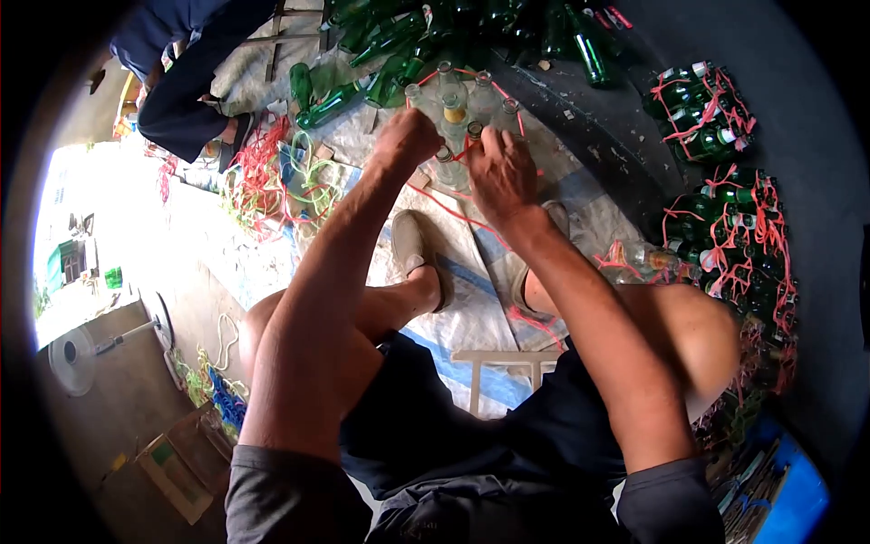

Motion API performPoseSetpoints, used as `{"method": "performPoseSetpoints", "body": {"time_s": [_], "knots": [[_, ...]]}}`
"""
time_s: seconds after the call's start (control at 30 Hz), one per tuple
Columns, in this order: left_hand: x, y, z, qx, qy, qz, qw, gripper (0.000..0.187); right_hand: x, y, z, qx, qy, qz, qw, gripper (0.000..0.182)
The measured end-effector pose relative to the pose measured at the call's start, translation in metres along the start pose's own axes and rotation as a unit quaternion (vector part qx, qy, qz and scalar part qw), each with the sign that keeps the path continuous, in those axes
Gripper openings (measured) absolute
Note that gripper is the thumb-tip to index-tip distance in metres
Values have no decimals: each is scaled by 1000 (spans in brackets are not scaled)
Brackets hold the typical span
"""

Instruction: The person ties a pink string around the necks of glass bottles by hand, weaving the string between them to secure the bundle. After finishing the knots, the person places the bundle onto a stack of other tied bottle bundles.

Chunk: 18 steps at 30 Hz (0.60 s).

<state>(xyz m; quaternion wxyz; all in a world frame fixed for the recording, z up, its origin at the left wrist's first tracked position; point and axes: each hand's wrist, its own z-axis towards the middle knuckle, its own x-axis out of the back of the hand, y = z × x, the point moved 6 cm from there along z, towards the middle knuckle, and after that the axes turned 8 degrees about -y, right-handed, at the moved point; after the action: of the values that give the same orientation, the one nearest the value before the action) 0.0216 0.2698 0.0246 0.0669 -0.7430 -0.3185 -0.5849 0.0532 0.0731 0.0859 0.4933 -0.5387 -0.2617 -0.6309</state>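
Note:
A cluster of clear glass bottles (451, 88) stands upright on the ground sheet in front of me, with red plastic string (469, 72) looped around the outside. My left hand (408, 139) is closed in a fist at the near left of the cluster, gripping the string. On the near right, my right hand (504, 174) has its fingers pinched on the same string, close to the bottle necks. A loose length of string trails past my shoes below the hands. The fingertips are partly hidden.
Green bottles (390, 38) lie heaped at the back. String-tied bundles of green bottles (716, 218) line the right side. Tangled red and pale green string (272, 181) lies left, near another seated person's leg (181, 109). A standing fan (72, 361) is at far left.

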Motion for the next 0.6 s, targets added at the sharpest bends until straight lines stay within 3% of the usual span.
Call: {"method": "performPoseSetpoints", "body": {"time_s": [0.07, 0.1, 0.2, 0.27, 0.43, 0.6], "knots": [[1, -4, -11, 21, -34, -47, 998, 26, -13, 8, -10, -34, -18, 40, 998, 16], [2, -1, -11, -31, -31, -38, 998, 26, -12, 10, -9, -53, -52, 61, 995, 17], [-3, -7, -37, 15, 12, -217, 976, 25, -15, 14, -11, -123, -160, 130, 971, 23], [-6, -6, -48, 31, 16, -256, 966, 24, -19, 17, -9, -180, -231, 180, 939, 28], [-10, -3, -51, 23, 39, -232, 972, 22, -21, 22, -7, -145, -166, 152, 964, 28], [-6, 6, -58, 40, 22, -228, 973, 25, -29, 30, 2, -155, -231, 139, 951, 25]]}}
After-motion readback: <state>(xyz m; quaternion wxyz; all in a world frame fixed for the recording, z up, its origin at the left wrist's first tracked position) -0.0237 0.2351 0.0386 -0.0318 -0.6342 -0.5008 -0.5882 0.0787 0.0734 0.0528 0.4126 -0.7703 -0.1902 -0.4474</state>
